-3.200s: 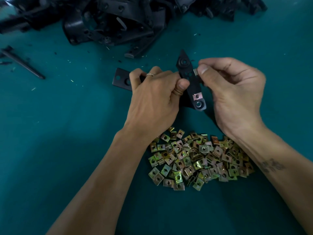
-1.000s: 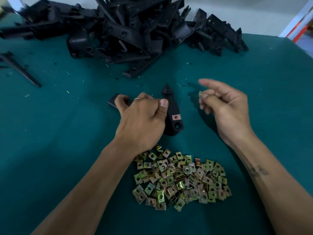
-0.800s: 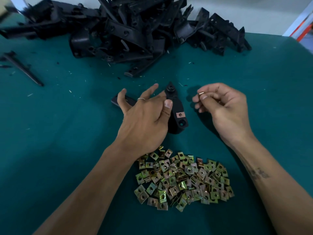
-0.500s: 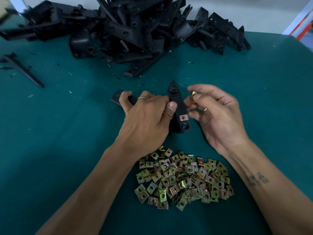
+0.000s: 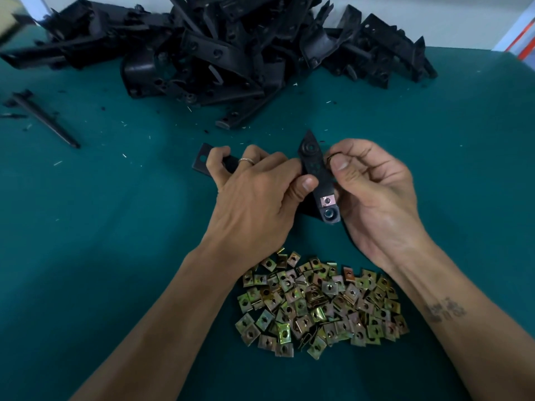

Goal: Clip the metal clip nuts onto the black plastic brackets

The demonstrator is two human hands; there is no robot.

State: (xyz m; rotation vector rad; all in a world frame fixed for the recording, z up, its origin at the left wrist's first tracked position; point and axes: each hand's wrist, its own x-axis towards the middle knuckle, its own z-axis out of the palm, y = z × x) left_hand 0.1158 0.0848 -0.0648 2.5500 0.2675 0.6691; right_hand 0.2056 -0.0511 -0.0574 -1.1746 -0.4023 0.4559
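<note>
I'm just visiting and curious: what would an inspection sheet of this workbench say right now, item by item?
Surface: teal table top, strewn with small pale and black shavings.
Job's things: black plastic bracket held over the table, one clip nut already on its near end; loose pile of clip nuts near the person; heap of brackets at the far edge.
Clutter: black rod-like piece lying at far left.
Hands: left hand grips the bracket; right hand pinches a small metal piece, likely another clip nut, against the bracket's right edge.
Cables: nothing seen.
Surroundings: pale wall behind the table.
</note>
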